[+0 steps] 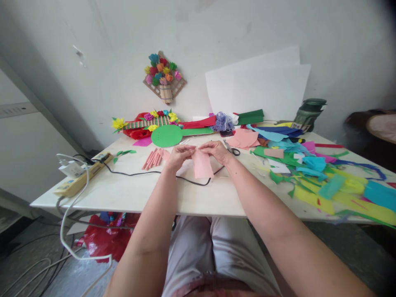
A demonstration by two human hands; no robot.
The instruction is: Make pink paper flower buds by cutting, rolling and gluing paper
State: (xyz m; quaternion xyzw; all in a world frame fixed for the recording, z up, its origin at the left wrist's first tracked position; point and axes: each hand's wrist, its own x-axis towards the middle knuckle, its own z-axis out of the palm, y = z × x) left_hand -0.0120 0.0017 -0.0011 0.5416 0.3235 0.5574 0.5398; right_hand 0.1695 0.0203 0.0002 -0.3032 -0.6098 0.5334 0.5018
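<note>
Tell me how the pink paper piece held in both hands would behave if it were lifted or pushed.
The pink paper is probably floppy: it hangs from the left hand and right hand pinching its top edge. It looks thin and flat, so likely very light and easy to crease or tear. Pushed on the table, it would probably slide or buckle, not roll.
</note>
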